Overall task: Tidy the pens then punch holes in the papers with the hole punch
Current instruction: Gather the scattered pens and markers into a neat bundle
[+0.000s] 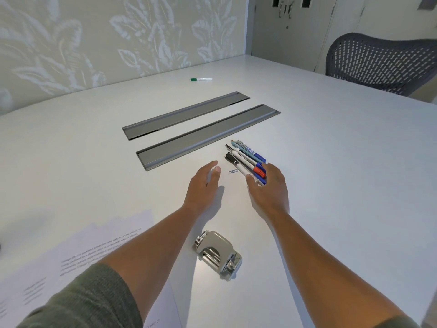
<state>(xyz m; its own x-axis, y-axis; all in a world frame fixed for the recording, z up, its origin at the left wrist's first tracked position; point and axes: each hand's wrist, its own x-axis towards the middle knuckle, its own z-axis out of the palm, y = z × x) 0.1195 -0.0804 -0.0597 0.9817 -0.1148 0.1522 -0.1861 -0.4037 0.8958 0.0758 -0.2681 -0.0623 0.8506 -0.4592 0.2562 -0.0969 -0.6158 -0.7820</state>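
Pens (246, 159) lie bunched side by side on the white table (331, 174), just beyond the right hand (268, 185), their near ends hidden under its fingers. One barrel carries dark lettering, too small and skewed to read. A lone green-capped marker (201, 79) lies well apart, near the far wall. The papers (78, 254) sit at the near left, partly covered by the left forearm and cut off by the frame edge; their printed lines are blurred and cannot be read. The hole punch (218, 254) rests between the two forearms, untouched. A paper clip (233, 171) lies between the hands. The right hand is spread flat, fingertips touching the pens, gripping nothing. The left hand (203, 185) hovers open and empty, palm inward, thumb up.
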